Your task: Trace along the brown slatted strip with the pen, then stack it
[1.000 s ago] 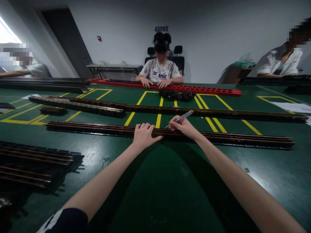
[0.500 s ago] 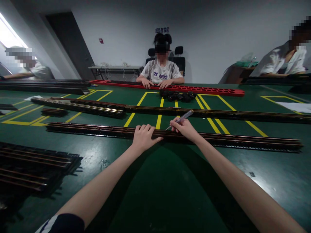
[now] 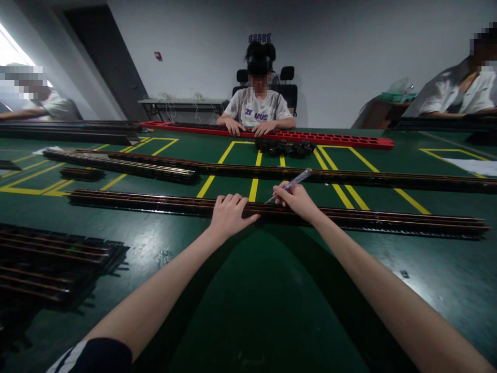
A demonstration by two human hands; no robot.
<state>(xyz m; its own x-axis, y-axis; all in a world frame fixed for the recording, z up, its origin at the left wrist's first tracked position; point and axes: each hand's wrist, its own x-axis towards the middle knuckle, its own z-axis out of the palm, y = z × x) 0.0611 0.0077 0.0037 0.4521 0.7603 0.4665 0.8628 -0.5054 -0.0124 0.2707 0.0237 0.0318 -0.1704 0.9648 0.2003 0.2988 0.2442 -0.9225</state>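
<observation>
A long black rail with copper-coloured strips along it lies crosswise on the green table in front of me. My left hand grips it from above near its middle, fingers curled over the far side and thumb stretched along the near side. Just to the right, my right hand is closed around a screwdriver with a clear purplish handle. The screwdriver is tilted, its thin shaft pointing down and left. Its tip meets the rail beside my left thumb; the exact contact spot is too small to make out.
More black rails lie beyond, and a stack of shorter ones sits at the near left. Across the table, a person's hands rest at a red slotted frame. A heap of black parts lies before it. Two other people sit farther off.
The view has tipped slightly, so the scene sits a little higher in the picture. Both hands, the screwdriver and the rail keep nearly the same positions relative to each other.
</observation>
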